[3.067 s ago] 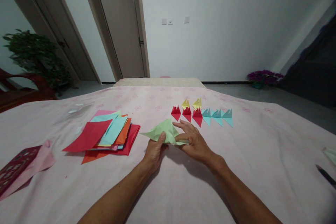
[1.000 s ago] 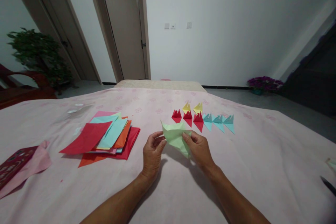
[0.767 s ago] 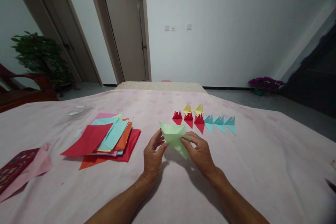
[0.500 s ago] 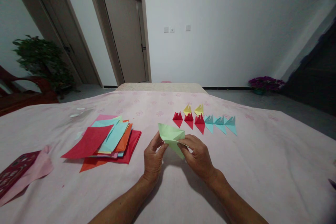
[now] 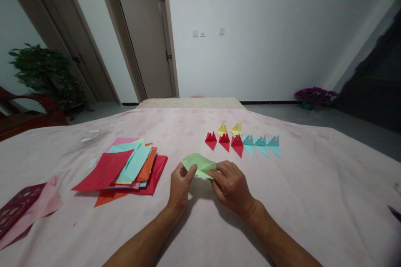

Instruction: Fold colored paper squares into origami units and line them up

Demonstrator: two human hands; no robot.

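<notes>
A light green paper (image 5: 199,164), partly folded, is held up above the pink cloth between both hands. My left hand (image 5: 181,187) pinches its left side, the thumb lying on the face of the sheet. My right hand (image 5: 233,185) grips the right corner between thumb and fingers. Beyond the hands stand folded paper figures: red ones (image 5: 237,145), yellow ones (image 5: 222,129) and light blue ones (image 5: 261,145). Left of my left hand lies a loose pile of coloured sheets with a red sheet (image 5: 105,171) on top.
The pink patterned tablecloth (image 5: 297,200) covers the table. A dark red printed packet (image 5: 20,206) and pink paper (image 5: 46,202) lie at the far left. Clear plastic (image 5: 97,138) is behind the pile. A dark pointed object (image 5: 394,212) shows at the right edge.
The green paper has moved slightly left and changed shape, its lower point no longer hanging in view. My left thumb has moved up onto its face. The whole view has shifted slightly.
</notes>
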